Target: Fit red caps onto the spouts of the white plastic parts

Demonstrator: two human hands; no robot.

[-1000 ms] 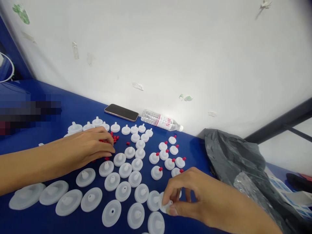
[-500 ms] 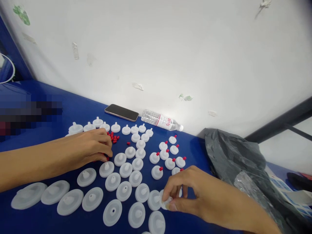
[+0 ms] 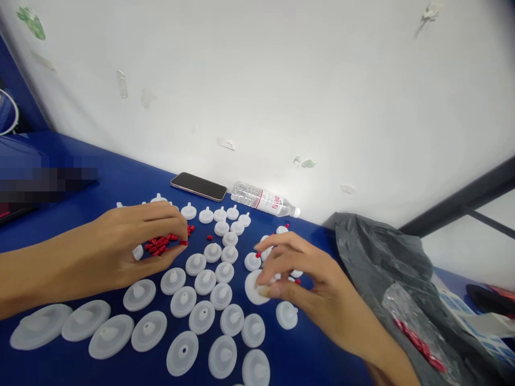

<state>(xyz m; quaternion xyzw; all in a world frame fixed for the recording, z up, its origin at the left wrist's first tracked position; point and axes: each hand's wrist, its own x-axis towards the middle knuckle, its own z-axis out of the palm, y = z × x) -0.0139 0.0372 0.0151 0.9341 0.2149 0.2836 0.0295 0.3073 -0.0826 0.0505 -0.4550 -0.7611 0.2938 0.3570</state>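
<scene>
Many white plastic discs with a centre nozzle lie in rows on the blue table. My left hand hovers curled over a small pile of red caps, and its thumb and forefinger pinch one red cap. Thumb and fingers of my right hand grip one white disc by its edge, tilted just above the table. Behind that hand are discs with red caps on them, partly hidden. A single disc lies just under my right wrist.
A dark phone and a lying clear water bottle rest along the white wall. A crumpled grey plastic bag fills the right side, with a clear bag of red caps on it. A pixelated patch covers the far left.
My right hand has carried the white disc from the near rows up toward the red-capped discs. My left hand has lifted off the red caps and curled, uncovering the pile.
</scene>
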